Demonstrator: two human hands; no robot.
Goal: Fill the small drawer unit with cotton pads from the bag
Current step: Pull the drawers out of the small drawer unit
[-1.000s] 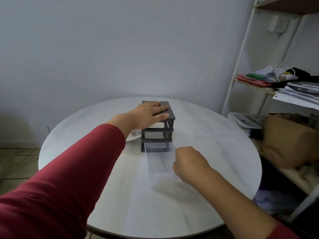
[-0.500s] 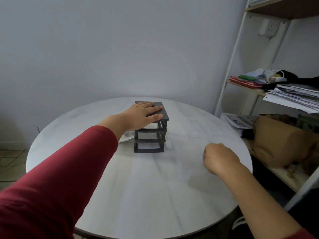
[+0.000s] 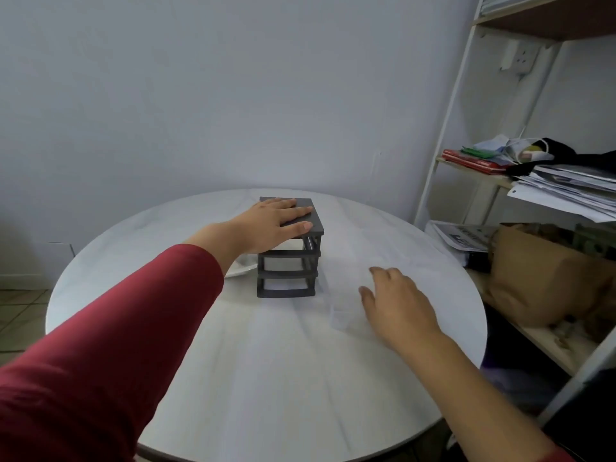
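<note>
A small dark grey drawer unit [image 3: 287, 261] with three slots stands near the middle of the round white table [image 3: 266, 378]. My left hand [image 3: 271, 225] lies flat on its top, fingers straight. My right hand [image 3: 395, 303] rests open on the table to the right of the unit, fingers spread and pointing away from me. A faint clear plastic drawer [image 3: 338, 316] lies on the table just left of that hand; whether the hand touches it is unclear. A white bag [image 3: 240, 267] peeks out left of the unit, behind my left wrist.
A white shelf rack [image 3: 443, 135] stands to the right of the table, holding stacked papers [image 3: 566, 188], red books [image 3: 473, 161] and a brown paper bag [image 3: 540, 281]. The wall is close behind the table.
My right hand drew a clear drawer out of the unit toward me, swung right as a fist, and now lies open on the table. My left hand stayed on the unit's top.
</note>
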